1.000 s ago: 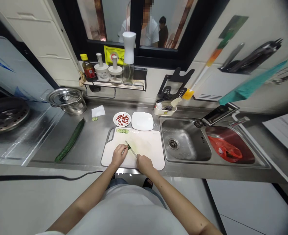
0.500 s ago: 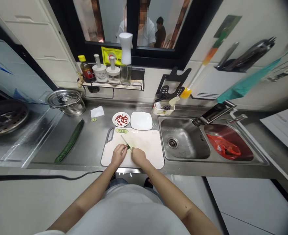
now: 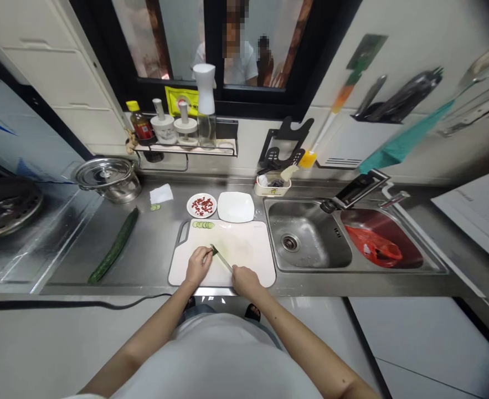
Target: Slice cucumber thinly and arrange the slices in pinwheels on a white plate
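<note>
My right hand (image 3: 246,281) is closed around the handle of a knife (image 3: 225,262), its blade slanting up and left across the white cutting board (image 3: 255,246). At the blade's tip, the fingers of my left hand (image 3: 198,265) pinch a small dark green piece of cucumber (image 3: 214,250) against the board. Whether the blade cuts into the piece, I cannot tell. Several overlapping cucumber slices (image 3: 203,225) lie along the board's upper left edge. Left of the board rests a whole cucumber (image 3: 114,246) on the steel counter.
Behind the board stand a plate of chopped red pieces (image 3: 202,205) and a white square dish (image 3: 236,207). A double sink (image 3: 310,263) with a faucet (image 3: 356,191) adjoins on the right. A lidded steel pot (image 3: 122,188) sits back left. A person (image 3: 244,64) shows in the window.
My right hand has drawn the knife back to the right and toward me, away from my left hand. The blade's tip now ends near the cucumber piece. The view has shifted slightly.
</note>
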### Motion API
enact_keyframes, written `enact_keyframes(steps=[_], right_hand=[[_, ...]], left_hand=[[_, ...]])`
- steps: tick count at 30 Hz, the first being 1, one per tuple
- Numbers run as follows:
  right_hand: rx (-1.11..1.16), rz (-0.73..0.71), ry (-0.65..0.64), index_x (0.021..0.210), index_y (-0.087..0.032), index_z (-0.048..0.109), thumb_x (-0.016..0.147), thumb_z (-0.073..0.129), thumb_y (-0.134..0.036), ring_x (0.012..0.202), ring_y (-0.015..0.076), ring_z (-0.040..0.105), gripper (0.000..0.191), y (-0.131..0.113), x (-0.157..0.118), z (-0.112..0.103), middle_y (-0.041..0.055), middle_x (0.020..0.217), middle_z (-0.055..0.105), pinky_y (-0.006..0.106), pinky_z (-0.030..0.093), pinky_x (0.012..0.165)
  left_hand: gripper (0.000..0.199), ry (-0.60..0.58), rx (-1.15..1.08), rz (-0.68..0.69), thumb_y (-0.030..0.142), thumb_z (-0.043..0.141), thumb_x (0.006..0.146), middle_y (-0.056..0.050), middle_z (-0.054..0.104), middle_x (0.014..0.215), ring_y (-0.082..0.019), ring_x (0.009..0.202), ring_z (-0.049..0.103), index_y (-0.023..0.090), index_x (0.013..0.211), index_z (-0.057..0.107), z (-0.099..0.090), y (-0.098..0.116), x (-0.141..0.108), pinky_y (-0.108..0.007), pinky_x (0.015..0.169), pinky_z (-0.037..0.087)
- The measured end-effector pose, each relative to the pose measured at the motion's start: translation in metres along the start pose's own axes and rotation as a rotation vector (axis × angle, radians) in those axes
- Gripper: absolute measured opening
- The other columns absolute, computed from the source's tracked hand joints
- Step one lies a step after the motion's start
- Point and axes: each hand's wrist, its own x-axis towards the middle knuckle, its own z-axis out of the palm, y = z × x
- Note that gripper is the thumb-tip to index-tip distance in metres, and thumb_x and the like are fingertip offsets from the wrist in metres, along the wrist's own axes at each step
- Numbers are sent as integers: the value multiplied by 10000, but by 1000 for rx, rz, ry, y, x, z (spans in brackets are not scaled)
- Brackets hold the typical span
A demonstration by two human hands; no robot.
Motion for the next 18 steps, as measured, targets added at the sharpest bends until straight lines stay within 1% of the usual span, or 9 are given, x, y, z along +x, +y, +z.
enact_keyframes(steps=[6, 13, 16, 18], right_hand=[[6, 12, -20, 1069, -117, 588, 888, 367, -121, 912, 230, 643, 286, 5, -12, 0, 158, 956, 675, 286, 430, 696], [-26, -6, 39, 1045, -153, 587, 907, 381, -184, 852, 212, 639, 250, 19, -22, 10, 130, 921, 674, 276, 399, 667], [-67, 20, 82, 1080, -170, 574, 920, 385, -214, 836, 208, 635, 251, 25, -25, 7, 117, 896, 674, 275, 383, 668], [-104, 49, 104, 1108, -186, 566, 928, 374, -202, 830, 199, 630, 264, 28, -26, 1, 104, 882, 673, 272, 368, 672]], left_hand=[[157, -5, -6, -17, 231, 466, 901, -50, 629, 875, -168, 860, 592, 202, 921, 619, -1, 3, 1, -306, 793, 490], [165, 5, -30, -52, 255, 459, 900, -54, 624, 893, -166, 873, 592, 197, 926, 611, -2, 6, 1, -304, 801, 491], [160, 2, -49, -85, 262, 468, 891, -55, 624, 889, -162, 854, 594, 194, 927, 608, -2, 5, 2, -290, 773, 500], [156, 2, -54, -101, 268, 476, 884, -55, 624, 884, -161, 839, 596, 193, 924, 607, -2, 4, 1, -286, 760, 504]])
